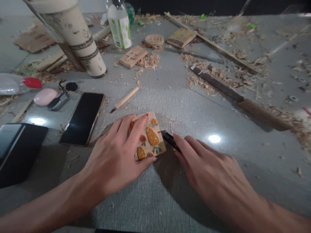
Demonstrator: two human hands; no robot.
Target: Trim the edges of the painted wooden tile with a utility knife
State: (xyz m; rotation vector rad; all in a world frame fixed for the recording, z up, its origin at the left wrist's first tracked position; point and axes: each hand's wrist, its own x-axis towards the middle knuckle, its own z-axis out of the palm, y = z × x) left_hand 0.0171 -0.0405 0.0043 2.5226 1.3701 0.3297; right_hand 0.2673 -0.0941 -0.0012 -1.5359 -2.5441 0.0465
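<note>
A small wooden block (152, 136) with carved, painted yellow, red and green shapes lies on the table in front of me. My left hand (116, 145) grips it, fingers over its left part and thumb along the near edge. In my right hand (201, 158) is a black utility knife (170, 141), its blade tip at the block's right edge; whether it touches the wood I cannot tell. Beyond the block lies a thin carving tool (126, 97) with a wooden handle and dark tip.
Left of my hands are a phone (84, 118), a black box-like object (21, 152) and a key fob (58, 101). A tall tumbler (80, 38) and a bottle (120, 29) stand behind. A long file (218, 84) lies right, among wood shavings. Carved wooden pieces (133, 56) sit farther back.
</note>
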